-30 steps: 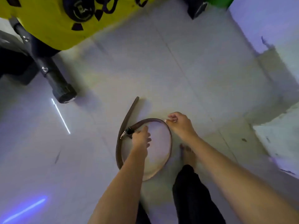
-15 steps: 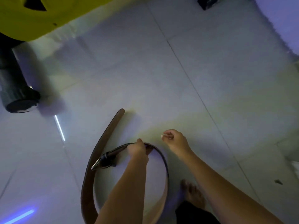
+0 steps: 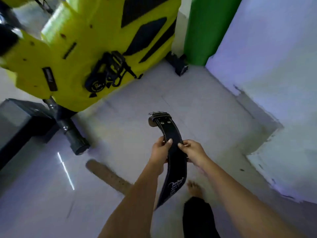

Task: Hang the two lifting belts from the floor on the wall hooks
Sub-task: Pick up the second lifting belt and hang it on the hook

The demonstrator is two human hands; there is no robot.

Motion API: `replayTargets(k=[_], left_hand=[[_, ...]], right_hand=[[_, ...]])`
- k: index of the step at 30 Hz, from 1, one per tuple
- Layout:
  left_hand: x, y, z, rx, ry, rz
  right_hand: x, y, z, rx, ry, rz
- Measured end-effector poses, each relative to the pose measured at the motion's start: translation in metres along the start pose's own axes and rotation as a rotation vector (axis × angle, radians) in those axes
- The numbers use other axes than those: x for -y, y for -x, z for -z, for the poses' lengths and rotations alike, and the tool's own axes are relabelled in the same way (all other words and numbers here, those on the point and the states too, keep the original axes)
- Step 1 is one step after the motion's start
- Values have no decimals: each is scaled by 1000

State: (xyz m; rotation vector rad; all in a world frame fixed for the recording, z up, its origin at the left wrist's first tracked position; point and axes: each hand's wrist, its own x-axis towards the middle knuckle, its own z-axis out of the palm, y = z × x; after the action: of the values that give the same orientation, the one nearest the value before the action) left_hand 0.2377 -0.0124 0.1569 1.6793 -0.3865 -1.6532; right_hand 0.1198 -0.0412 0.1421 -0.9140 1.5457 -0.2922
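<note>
A black lifting belt [image 3: 173, 134] with white stitching is off the floor, held in front of me. Its buckle end [image 3: 158, 116] points away and its wide part with white lettering hangs down toward my legs. My left hand [image 3: 160, 152] grips its left edge and my right hand [image 3: 193, 152] grips its right edge. The brown strap end [image 3: 107, 176] with punched holes still lies on the floor to the left; my left forearm covers where it continues, so I cannot tell whether it belongs to a second belt. No wall hooks are in view.
A yellow and black exercise machine [image 3: 82, 54] stands at the upper left, with a black floor bar [image 3: 73, 138] sticking out. A green pillar [image 3: 207, 28] and a pale wall [image 3: 274, 83] with a stepped base close the right side. My bare foot [image 3: 194, 188] is on the tiles.
Both hands were at the belt on the floor; now they hold the black belt up in the air. The view has tilted upward, showing more of the machine and wall.
</note>
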Motion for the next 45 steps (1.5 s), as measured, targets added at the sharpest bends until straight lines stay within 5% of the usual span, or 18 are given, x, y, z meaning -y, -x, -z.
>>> replayTargets(k=[8, 17, 22, 27, 37, 45], left_hand=[[-138, 196, -9, 221, -23, -324], [-231, 381, -58, 512, -26, -613], [-243, 452, -106, 731, -88, -716], [-234, 503, -150, 838, -249, -841], [-242, 618, -224, 963, -67, -950], [-209, 640, -242, 1112, -178, -989]], right_hand=[[132, 220, 43, -165, -163, 346], [187, 423, 84, -359, -435, 609], [198, 511, 132, -421, -730, 729], [203, 587, 190, -626, -678, 795], [162, 667, 241, -837, -589, 991], [157, 704, 252, -1048, -786, 1044]])
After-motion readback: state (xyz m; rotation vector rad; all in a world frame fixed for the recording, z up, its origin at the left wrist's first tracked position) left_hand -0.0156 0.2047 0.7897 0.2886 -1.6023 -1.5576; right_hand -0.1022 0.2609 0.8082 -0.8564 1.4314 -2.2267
